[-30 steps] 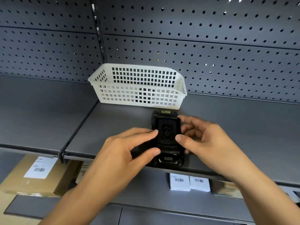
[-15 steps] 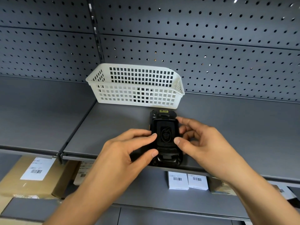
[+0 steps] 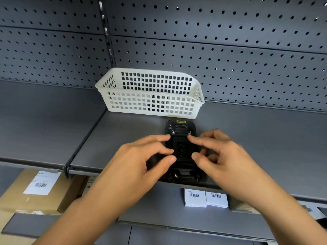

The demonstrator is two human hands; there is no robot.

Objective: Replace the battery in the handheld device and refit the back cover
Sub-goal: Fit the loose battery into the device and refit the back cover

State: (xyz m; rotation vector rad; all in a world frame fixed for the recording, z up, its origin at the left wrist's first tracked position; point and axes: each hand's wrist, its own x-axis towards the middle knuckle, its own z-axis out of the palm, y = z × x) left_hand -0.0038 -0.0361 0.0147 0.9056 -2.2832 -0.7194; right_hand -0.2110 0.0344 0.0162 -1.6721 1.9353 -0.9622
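A black handheld device (image 3: 182, 125) lies face down on the grey shelf (image 3: 265, 138), near its front edge. Its back cover (image 3: 183, 149) sits on top, with an oval logo in the middle. Two small metal fasteners (image 3: 173, 132) stand at the cover's upper corners. My left hand (image 3: 141, 156) grips the device's left side, index fingertip at the upper left corner and thumb lower down. My right hand (image 3: 223, 152) grips the right side, index fingertip touching the right fastener and thumb on the cover's right edge. The hands hide the device's sides.
A white perforated plastic basket (image 3: 150, 105) stands just behind the device, with something dark inside. A pegboard wall (image 3: 230, 59) backs the shelf. On the shelf below lie a cardboard box (image 3: 35, 191) and two small white barcoded boxes (image 3: 205, 198).
Both index fingers have slid from the middle of the cover up to its top corners. The two metal fasteners now show. The device has stayed in place.
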